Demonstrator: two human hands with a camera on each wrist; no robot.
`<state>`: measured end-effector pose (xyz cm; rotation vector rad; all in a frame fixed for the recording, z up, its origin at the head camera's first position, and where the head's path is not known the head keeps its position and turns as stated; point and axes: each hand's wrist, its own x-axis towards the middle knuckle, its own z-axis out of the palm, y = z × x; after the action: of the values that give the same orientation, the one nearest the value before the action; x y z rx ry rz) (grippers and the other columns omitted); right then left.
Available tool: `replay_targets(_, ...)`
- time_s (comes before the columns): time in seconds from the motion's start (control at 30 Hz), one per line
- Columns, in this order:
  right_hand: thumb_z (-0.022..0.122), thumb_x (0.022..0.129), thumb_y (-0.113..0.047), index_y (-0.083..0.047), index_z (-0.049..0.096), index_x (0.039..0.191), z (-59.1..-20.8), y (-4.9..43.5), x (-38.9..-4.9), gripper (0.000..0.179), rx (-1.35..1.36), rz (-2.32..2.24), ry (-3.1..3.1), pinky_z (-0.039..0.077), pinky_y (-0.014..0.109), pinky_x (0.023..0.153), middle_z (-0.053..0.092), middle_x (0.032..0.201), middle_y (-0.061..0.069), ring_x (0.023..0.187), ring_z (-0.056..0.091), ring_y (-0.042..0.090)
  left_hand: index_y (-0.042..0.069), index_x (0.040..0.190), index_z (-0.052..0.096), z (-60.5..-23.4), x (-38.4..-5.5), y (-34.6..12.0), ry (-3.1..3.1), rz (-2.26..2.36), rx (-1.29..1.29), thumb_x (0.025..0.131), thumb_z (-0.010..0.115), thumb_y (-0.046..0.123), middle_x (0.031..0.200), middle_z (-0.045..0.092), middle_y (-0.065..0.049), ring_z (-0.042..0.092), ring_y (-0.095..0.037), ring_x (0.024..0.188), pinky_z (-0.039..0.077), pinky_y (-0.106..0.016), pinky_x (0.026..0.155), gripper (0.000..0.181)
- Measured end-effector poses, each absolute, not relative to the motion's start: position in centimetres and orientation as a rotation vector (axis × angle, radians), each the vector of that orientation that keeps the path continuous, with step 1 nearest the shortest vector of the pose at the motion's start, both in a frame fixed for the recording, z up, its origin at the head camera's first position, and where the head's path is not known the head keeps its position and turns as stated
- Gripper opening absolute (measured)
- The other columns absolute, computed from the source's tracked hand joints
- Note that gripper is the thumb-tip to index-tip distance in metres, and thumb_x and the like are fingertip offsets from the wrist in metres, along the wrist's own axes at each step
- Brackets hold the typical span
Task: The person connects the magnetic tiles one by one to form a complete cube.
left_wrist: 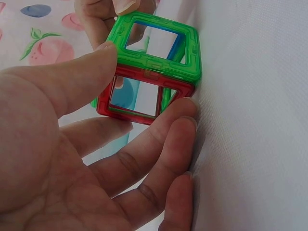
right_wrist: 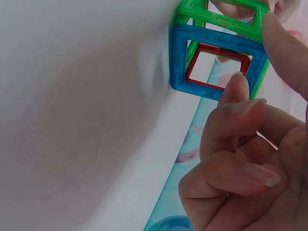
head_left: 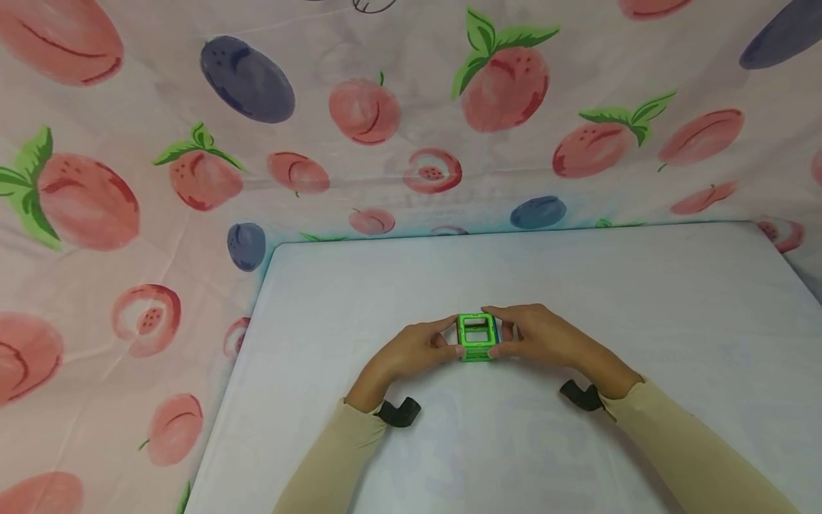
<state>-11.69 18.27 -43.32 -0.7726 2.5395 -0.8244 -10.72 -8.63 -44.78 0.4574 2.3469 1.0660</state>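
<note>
A small open-framed cube of magnetic tiles (head_left: 477,353) stands on the white table, between both hands. Green tiles form its top and front, a red tile (left_wrist: 127,113) its left side, and a blue tile (right_wrist: 178,60) its right side. My left hand (head_left: 416,345) holds the cube at the left, thumb by the near green edge and fingers along the red side. From the right, my right hand (head_left: 546,335) grips it with the thumb at the near corner and fingertips at the blue side. The cube's middle is hollow, and the opposite tiles show through.
The white tabletop (head_left: 642,300) spreads around the hands, its far edge meeting a fruit-print cloth (head_left: 411,114). Beige sleeves cover both forearms, and a black strap piece (head_left: 399,412) sticks out at the left wrist, another (head_left: 581,396) at the right.
</note>
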Motion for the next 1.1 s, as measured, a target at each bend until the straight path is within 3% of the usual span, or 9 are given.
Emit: replay_targets(1.1,0.076,0.091,-0.042,-0.006,0.046,0.153,-43.93,18.43,-11.43,0.078,-0.778,-0.83,2.535,0.046,0.024,0.065,0.06,0.083,-0.01,0.07,0.052,0.006,0.018,0.155,0.045,-44.91,-10.59,-8.58,2.332,1.07,0.457,0.098,0.067,0.042,0.089,0.067,0.003,0.055,-0.01,0.078,0.044,-0.027,0.071,0.066)
